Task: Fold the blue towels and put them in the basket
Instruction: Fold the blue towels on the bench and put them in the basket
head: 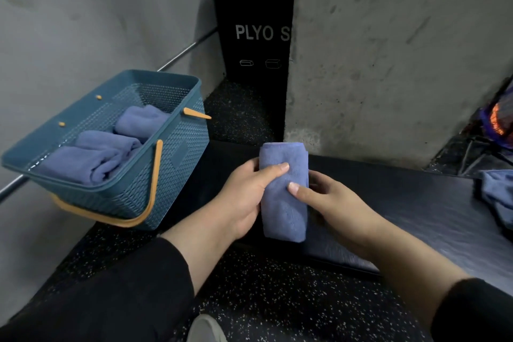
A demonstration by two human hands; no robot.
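A folded blue towel (283, 208) stands as a narrow upright bundle between both hands, over the edge of a dark bench (402, 203). My left hand (244, 197) grips its left side, thumb across the front. My right hand (327, 203) grips the right side, thumb pressing the front. To the left stands a teal basket (172, 164) with orange handles, tilted, holding three folded blue towels (91, 158). Loose blue towels (497, 194) lie crumpled at the bench's right end.
A black plyo box (255, 36) stands in the corner behind a concrete pillar (388, 50). A metal rail (183, 53) runs along the grey wall behind the basket. Speckled rubber floor lies below. A colourful bag (499, 119) sits far right.
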